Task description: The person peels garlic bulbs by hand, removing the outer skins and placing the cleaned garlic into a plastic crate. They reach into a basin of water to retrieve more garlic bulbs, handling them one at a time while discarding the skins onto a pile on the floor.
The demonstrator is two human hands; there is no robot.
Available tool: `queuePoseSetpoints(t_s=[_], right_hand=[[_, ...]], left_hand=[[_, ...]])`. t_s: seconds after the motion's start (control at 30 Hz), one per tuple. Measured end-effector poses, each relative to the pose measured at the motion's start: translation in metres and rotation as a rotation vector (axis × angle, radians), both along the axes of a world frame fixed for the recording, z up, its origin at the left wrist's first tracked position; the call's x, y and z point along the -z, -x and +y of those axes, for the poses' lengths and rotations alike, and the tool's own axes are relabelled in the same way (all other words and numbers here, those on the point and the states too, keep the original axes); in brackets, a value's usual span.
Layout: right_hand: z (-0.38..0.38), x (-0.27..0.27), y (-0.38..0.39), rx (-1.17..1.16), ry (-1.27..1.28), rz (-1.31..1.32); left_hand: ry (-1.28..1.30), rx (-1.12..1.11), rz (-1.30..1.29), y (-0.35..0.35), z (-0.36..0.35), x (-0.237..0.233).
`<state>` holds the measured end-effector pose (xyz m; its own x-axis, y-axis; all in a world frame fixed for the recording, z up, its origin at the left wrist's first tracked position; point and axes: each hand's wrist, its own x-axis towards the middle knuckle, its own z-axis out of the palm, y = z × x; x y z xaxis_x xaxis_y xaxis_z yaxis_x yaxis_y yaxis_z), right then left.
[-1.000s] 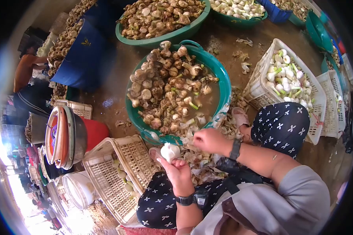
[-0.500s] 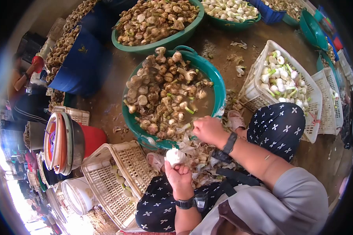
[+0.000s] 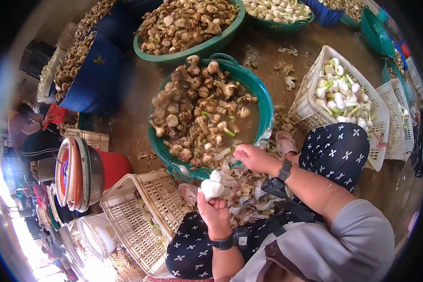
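My left hand (image 3: 215, 216) is closed round the base of a white, peeled garlic bulb (image 3: 212, 189), whose neck points up and away from me. My right hand (image 3: 257, 159) is a closed fist above the near rim of a green tub (image 3: 266, 105); whether anything is pinched in it is hidden. Inside the tub, brown unpeeled garlic bulbs (image 3: 199, 113) are heaped beside murky water. Between my knees lies a pile of loose garlic skins (image 3: 249, 197).
To the right, a white crate (image 3: 305, 113) holds cleaned garlic. At my left stand another crate (image 3: 136, 225), stacked basins (image 3: 73, 174) and a white bucket (image 3: 96, 235). A larger green tub (image 3: 188, 55) of garlic stands beyond. A person (image 3: 30, 122) sits far left.
The garlic bulb has turned in my left hand, so its neck now shows. My right hand has shifted slightly right and down, still closed. The view has moved a little.
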<state>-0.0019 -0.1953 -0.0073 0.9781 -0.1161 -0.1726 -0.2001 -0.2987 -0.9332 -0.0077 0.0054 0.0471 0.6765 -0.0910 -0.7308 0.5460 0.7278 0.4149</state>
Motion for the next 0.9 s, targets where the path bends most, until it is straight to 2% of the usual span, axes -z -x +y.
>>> queuePoseSetpoints(t_s=[0.03,0.1,0.13,0.17,0.2,0.23,0.27,0.3,0.33,0.4,0.43,0.47,0.5,0.53,0.57,0.6,0.63,0.67,0.73,0.77,0.8,0.87,0.9], right_hand=[[0.005,-0.014,0.003,0.002,-0.001,0.004],[0.029,-0.049,0.016,0.015,-0.482,0.124],[0.041,-0.059,0.018,-0.01,-0.432,0.052],[0.059,-0.053,0.02,0.086,-0.435,0.068],[0.071,-0.043,0.018,0.181,-0.439,0.083],[0.073,-0.036,0.012,0.182,-0.439,0.081],[0.074,-0.029,0.007,0.178,-0.732,0.19],[0.076,-0.025,0.003,0.17,-1.027,0.299],[0.055,-0.026,0.005,-0.19,-1.663,0.539],[0.048,-0.032,-0.004,-0.054,-1.889,0.507],[0.045,-0.036,-0.008,-0.063,-1.89,0.523],[0.044,-0.04,-0.012,-0.114,-1.487,0.448],[0.049,-0.044,-0.017,-0.169,-1.09,0.359],[0.058,-0.049,-0.02,-0.193,-1.104,0.371],[0.069,-0.053,-0.021,-0.178,-0.602,-0.092],[0.076,-0.057,-0.021,-0.141,-0.072,-0.534],[0.079,-0.057,-0.022,-0.205,0.061,-0.615],[0.081,-0.052,-0.023,-0.205,0.066,-0.611],[0.084,-0.043,-0.024,-0.415,0.182,-0.507],[0.087,-0.039,-0.026,-0.359,0.032,-0.371],[0.084,-0.038,-0.03,-0.357,0.034,-0.363],[0.075,-0.036,-0.044,-0.077,-1.243,0.403],[0.064,-0.014,-0.055,-0.047,-1.531,0.405]], left_hand=[[-0.068,-0.023,-0.026,0.0,-0.002,0.002],[-0.118,0.007,-0.059,0.003,-0.005,0.008],[-0.167,0.035,-0.102,0.004,-0.009,0.011],[-0.327,0.046,-0.079,0.005,-0.024,-0.003],[-0.28,0.106,-0.078,0.007,-0.024,0.0],[-0.178,0.098,-0.057,0.006,-0.022,-0.002],[-0.077,0.09,-0.037,0.002,-0.016,-0.003],[-0.12,0.135,-0.047,-0.002,-0.002,0.0],[-0.05,0.142,-0.056,-0.004,0.006,-0.011],[-0.114,-0.143,0.077,-0.01,0.01,-0.021],[-0.038,-0.273,0.144,-0.02,0.015,-0.032],[-0.074,-0.247,0.09,-0.02,0.027,-0.023],[-0.001,-0.201,0.013,-0.022,0.035,-0.019],[0.07,-0.15,-0.063,-0.022,0.04,-0.016],[0.092,-0.296,0.06,-0.025,0.037,-0.01],[0.151,-0.252,-0.025,-0.026,0.035,-0.003],[0.184,-0.255,0.04,-0.026,0.034,-0.001],[0.221,-0.254,0.107,-0.026,0.031,-0.001],[0.173,-0.177,0.172,-0.027,0.024,0.0],[0.116,-0.102,0.23,-0.026,0.023,-0.001],[0.119,-0.1,0.237,-0.026,0.022,-0.007],[0.05,-0.244,0.208,-0.024,0.03,-0.021],[0.221,-0.344,0.065,-0.018,0.061,-0.01]])
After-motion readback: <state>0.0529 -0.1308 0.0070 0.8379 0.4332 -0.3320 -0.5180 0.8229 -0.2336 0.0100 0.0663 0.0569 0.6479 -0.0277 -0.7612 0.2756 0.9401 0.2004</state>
